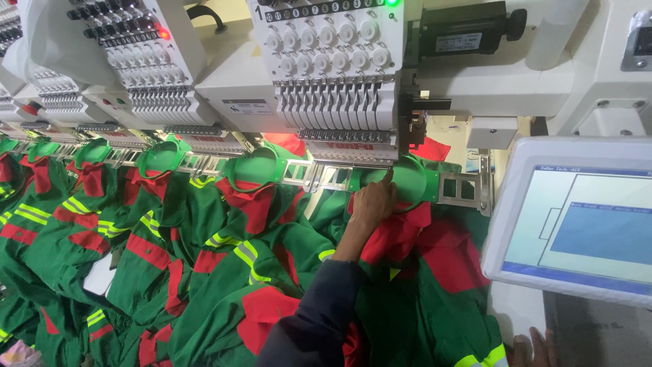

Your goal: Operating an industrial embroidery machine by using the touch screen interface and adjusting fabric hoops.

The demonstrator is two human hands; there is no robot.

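My left hand (372, 202), in a dark sleeve, reaches up to the rightmost green embroidery hoop (414, 178) under the machine head (333, 75). Its fingers curl on the red collar of a green and red garment (407, 238) clamped in that hoop, and the index finger lies on the hoop's rim. Only the fingertips of my right hand (533, 348) show at the bottom edge. They are spread, hold nothing, and lie beside the garment's hem below the white control screen (577, 217).
Several more green hoops (255, 166) with the same green and red garments (81, 217) run off to the left under further machine heads (142, 61). A metal frame bar (462, 189) joins the hoops. The control screen juts out at the right.
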